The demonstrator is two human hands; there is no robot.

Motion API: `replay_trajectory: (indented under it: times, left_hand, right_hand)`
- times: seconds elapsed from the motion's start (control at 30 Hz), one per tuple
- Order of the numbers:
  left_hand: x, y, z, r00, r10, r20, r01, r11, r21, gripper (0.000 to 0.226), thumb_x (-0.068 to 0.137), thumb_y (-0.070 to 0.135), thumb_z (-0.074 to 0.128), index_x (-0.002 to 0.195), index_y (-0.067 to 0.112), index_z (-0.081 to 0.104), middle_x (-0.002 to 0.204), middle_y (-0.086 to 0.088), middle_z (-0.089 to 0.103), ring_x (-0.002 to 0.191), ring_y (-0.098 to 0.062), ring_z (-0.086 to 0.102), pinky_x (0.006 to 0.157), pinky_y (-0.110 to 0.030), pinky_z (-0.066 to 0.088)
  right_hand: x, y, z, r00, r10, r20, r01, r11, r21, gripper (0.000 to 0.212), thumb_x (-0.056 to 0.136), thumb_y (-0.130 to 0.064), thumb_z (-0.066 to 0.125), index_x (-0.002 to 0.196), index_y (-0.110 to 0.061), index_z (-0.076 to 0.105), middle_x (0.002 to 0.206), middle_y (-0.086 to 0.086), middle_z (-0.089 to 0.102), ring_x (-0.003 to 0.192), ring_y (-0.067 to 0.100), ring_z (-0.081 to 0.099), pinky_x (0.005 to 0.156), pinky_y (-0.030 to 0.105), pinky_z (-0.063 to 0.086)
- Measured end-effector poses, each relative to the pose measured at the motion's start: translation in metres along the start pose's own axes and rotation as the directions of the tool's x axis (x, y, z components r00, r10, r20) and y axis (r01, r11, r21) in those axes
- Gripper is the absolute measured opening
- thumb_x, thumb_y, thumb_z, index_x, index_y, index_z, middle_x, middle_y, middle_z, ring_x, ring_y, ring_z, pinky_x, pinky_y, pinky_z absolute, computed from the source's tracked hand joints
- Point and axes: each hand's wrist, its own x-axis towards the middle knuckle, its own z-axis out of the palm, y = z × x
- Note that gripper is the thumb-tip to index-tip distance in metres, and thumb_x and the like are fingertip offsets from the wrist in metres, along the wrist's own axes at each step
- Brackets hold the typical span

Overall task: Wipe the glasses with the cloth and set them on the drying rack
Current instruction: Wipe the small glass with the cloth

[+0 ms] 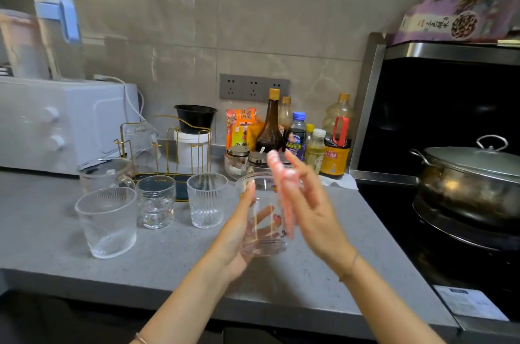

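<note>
My left hand (243, 227) grips a smooth clear glass (260, 242) above the counter, fingers wrapped round its far side. My right hand (309, 200) presses a pink cloth (282, 174) against the glass's rim and right wall; the cloth is blurred. Several ribbed and patterned glasses stand on the counter to the left: a large one (107, 221), a patterned one (156, 201), a ribbed one (206, 198), and one further back (105, 173). The gold wire drying rack (180, 146) stands behind them with one glass (142, 141) hung upside down on it.
A white microwave (64, 124) fills the left. Sauce bottles (304, 135), spice jars and a white tub with a black bowl (194, 132) line the wall. A lidded steel pot (470, 180) sits on the black stove to the right. The grey counter's edge (253, 307) runs below my arms.
</note>
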Motion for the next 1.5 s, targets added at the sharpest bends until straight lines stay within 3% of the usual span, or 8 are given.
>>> replay_trajectory:
  times: [0.13, 0.2, 0.37, 0.53, 0.73, 0.9, 1.07, 1.5]
  left_hand:
    - [-0.004, 0.008, 0.003, 0.993, 0.120, 0.015, -0.121, 0.982, 0.146, 0.062, 0.088, 0.070, 0.033, 0.124, 0.028, 0.061, 0.105, -0.004, 0.075, 0.095, -0.020, 0.072, 0.088, -0.041, 0.056]
    - [-0.007, 0.012, 0.002, 0.987, 0.160, 0.032, -0.163, 0.971, 0.176, 0.057, 0.088, 0.068, 0.034, 0.122, 0.031, 0.061, 0.105, -0.001, 0.075, 0.096, -0.017, 0.072, 0.090, -0.040, 0.055]
    - [-0.009, 0.019, 0.001, 0.974, 0.225, -0.026, -0.221, 0.967, 0.126, 0.076, 0.069, 0.084, 0.050, 0.128, 0.038, 0.058, 0.123, -0.004, 0.068, 0.114, -0.025, 0.064, 0.099, -0.050, 0.049]
    - [-0.014, 0.031, -0.003, 0.974, 0.225, -0.010, -0.224, 0.974, 0.041, 0.055, 0.090, 0.063, 0.039, 0.113, 0.025, 0.070, 0.105, -0.004, 0.075, 0.093, -0.017, 0.072, 0.068, -0.027, 0.055]
    - [-0.026, 0.042, 0.004, 0.979, 0.192, 0.061, -0.190, 0.981, -0.037, 0.067, 0.092, 0.060, 0.035, 0.045, 0.031, 0.072, 0.066, 0.001, 0.074, 0.062, -0.010, 0.072, 0.070, -0.029, 0.049]
    - [-0.031, 0.042, 0.011, 0.972, 0.186, 0.142, -0.181, 0.982, -0.045, 0.067, 0.094, 0.057, 0.033, 0.051, 0.029, 0.075, 0.072, 0.000, 0.075, 0.069, -0.010, 0.073, 0.076, -0.028, 0.053]
    - [-0.027, 0.043, 0.009, 0.945, 0.289, 0.153, -0.301, 0.952, 0.058, 0.058, 0.090, 0.060, 0.044, 0.130, 0.019, 0.059, 0.118, -0.007, 0.070, 0.106, -0.021, 0.068, 0.093, -0.037, 0.053]
    - [-0.034, 0.041, 0.009, 0.942, 0.280, 0.187, -0.293, 0.955, 0.047, 0.055, 0.088, 0.061, 0.045, 0.128, 0.028, 0.061, 0.116, -0.006, 0.071, 0.105, -0.023, 0.069, 0.092, -0.041, 0.050]
  right_hand:
    - [-0.006, -0.003, 0.024, 0.994, -0.089, 0.058, 0.096, 0.988, -0.120, 0.047, 0.088, -0.054, 0.050, 0.130, -0.048, 0.031, 0.152, -0.023, 0.019, 0.142, 0.009, 0.025, 0.111, 0.033, 0.037]
    - [0.001, -0.007, 0.023, 0.999, -0.046, 0.020, 0.047, 0.997, -0.060, 0.063, 0.088, -0.039, 0.058, 0.140, -0.039, 0.023, 0.149, -0.025, 0.022, 0.137, 0.004, 0.032, 0.107, 0.028, 0.042]
    - [0.009, -0.020, 0.033, 0.971, -0.222, 0.088, 0.238, 0.930, -0.280, 0.051, 0.102, -0.035, 0.034, 0.140, -0.059, 0.011, 0.156, -0.028, 0.003, 0.144, -0.005, -0.004, 0.121, 0.035, 0.007]
    - [-0.005, -0.014, 0.041, 0.895, -0.412, 0.169, 0.445, 0.813, -0.376, 0.046, 0.100, -0.010, 0.035, 0.145, -0.019, 0.036, 0.157, -0.006, 0.026, 0.148, 0.017, 0.009, 0.119, 0.050, 0.012]
    - [-0.031, 0.000, 0.040, 0.818, -0.505, 0.275, 0.573, 0.680, -0.457, 0.043, 0.102, -0.031, 0.030, 0.141, -0.019, 0.045, 0.155, -0.001, 0.031, 0.147, 0.028, 0.015, 0.119, 0.047, 0.012]
    - [-0.030, -0.005, 0.036, 0.832, -0.513, 0.212, 0.541, 0.664, -0.517, 0.042, 0.103, -0.034, 0.027, 0.140, -0.026, 0.044, 0.157, -0.008, 0.024, 0.148, 0.024, 0.012, 0.120, 0.043, 0.010]
    - [-0.020, -0.020, 0.034, 0.895, -0.426, 0.131, 0.440, 0.799, -0.410, 0.041, 0.102, -0.031, 0.028, 0.140, -0.030, 0.043, 0.159, -0.012, 0.015, 0.149, 0.020, 0.001, 0.120, 0.043, 0.007]
    - [-0.004, -0.035, 0.025, 0.893, -0.434, 0.118, 0.445, 0.816, -0.369, 0.044, 0.101, -0.038, 0.029, 0.141, -0.025, 0.043, 0.159, -0.008, 0.016, 0.149, 0.019, 0.001, 0.118, 0.054, 0.009]
